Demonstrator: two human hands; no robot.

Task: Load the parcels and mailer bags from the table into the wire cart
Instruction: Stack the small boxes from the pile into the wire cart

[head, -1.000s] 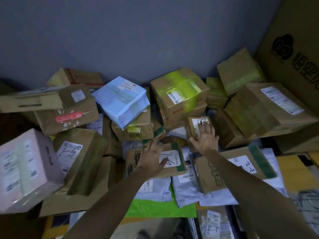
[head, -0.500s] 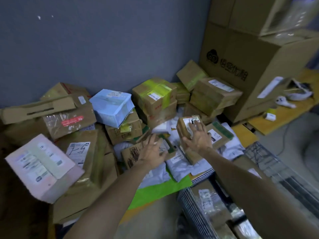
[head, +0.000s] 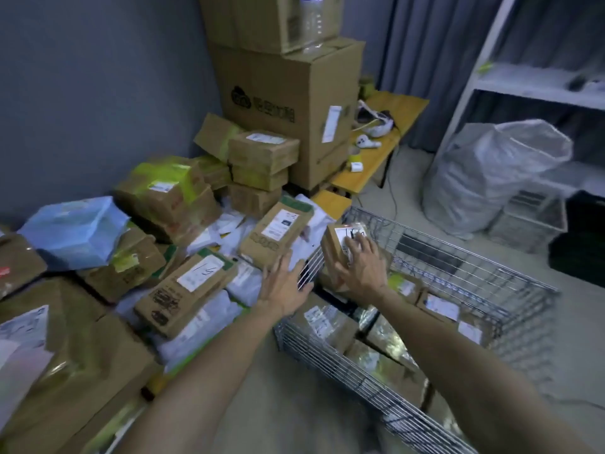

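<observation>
Over the wire cart, right grip has carried the small parcel; left grip wide.

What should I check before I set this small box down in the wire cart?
1. Right hand has a grip on the small box: ok.
2. Box is past the near wall of the wire cart: ok.
3. Free spot directly under the box: cannot tell, the box and hand hide it.
4. Left hand is open and empty: ok.
5. Room left in the cart: ok, the parcels in the cart fill the near part, and the far part looks bare.
</observation>
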